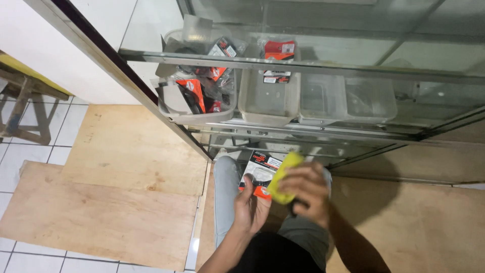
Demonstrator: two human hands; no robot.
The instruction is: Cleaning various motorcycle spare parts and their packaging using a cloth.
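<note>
Packaged part [258, 174] in left hand [251, 207], black-white-red card, yellow cloth [284, 177] in right hand [306, 192]

This looks like a small shop. A glass display case [323, 76] with metal-framed shelves fills the far right, and on a shelf stand plastic bins [268, 98] in a row. The left bins hold small packaged goods [199, 93] in red, black and white wrappers; the right ones look empty. On the near left, plywood sheets [106, 202] lie over a white tiled floor [30, 146], and a wooden stool [25, 108] stands far left.
</note>
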